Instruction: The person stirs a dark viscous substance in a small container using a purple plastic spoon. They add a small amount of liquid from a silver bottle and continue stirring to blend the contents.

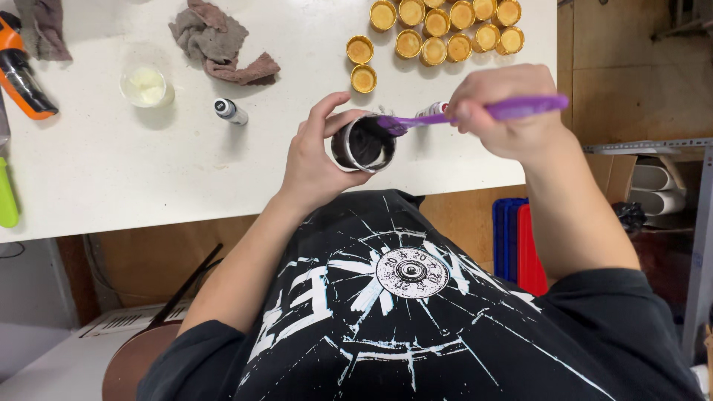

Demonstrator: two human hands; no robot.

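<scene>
My left hand [316,160] grips a small round white cup [363,144] whose inside is coated dark, tilted so its mouth faces me. My right hand [505,111] holds a purple brush [475,113] by its handle, with the bristle end resting at the cup's upper rim. Both hands hover over the near edge of the white table [148,178].
Several gold round caps [438,33] lie clustered at the table's far side. A small paint bottle [231,111], a clear cup of pale liquid [146,85], a grey-brown rag [219,41] and an orange-black tool [21,70] lie to the left. Red and blue bins [520,245] stand below.
</scene>
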